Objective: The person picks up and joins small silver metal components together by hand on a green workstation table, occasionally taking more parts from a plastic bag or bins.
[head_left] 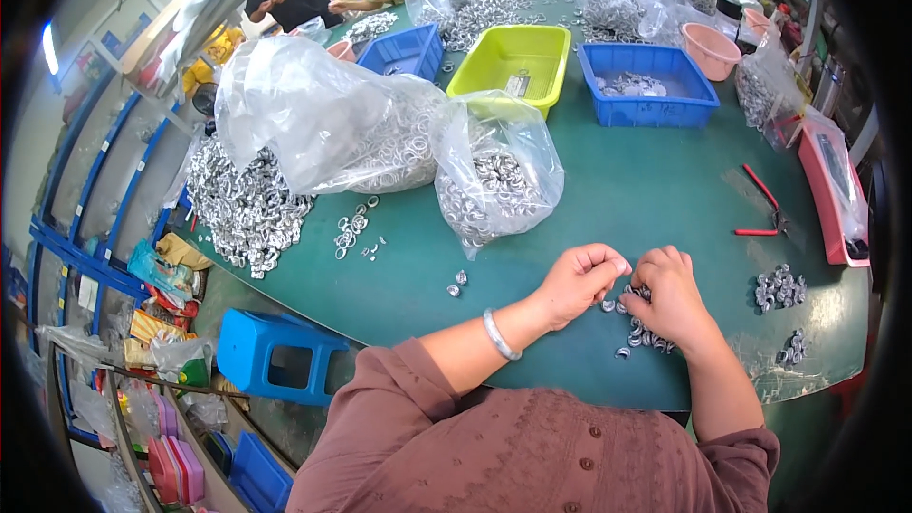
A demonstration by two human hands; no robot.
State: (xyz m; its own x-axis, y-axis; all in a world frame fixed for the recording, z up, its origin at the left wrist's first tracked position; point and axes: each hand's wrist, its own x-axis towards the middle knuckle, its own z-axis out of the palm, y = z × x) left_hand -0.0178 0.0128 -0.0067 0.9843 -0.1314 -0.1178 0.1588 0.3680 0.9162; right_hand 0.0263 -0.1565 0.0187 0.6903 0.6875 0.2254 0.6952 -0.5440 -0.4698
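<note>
My left hand point(581, 283) is closed in a pinch above the green table, its thumb against the bent forefinger. What it holds, if anything, is too small to make out. Just beside it, my right hand point(669, 294) curls its fingers over a small pile of curved silvery metal pieces point(650, 336). Those fingers are bent together, and their tips are partly hidden, so I cannot see what is between them. A few loose pieces point(608, 306) lie between the two hands. Two more metal pieces point(455, 287) rest to the left, apart from the hands.
Clear bags of metal rings point(499, 180) stand ahead, beside a large silvery heap point(249, 214). Farther back are a lime tray point(556, 62) and a blue bin point(655, 112). Red-handled pliers point(760, 188) and a pink tray point(825, 192) lie right. Co-workers sit across the table.
</note>
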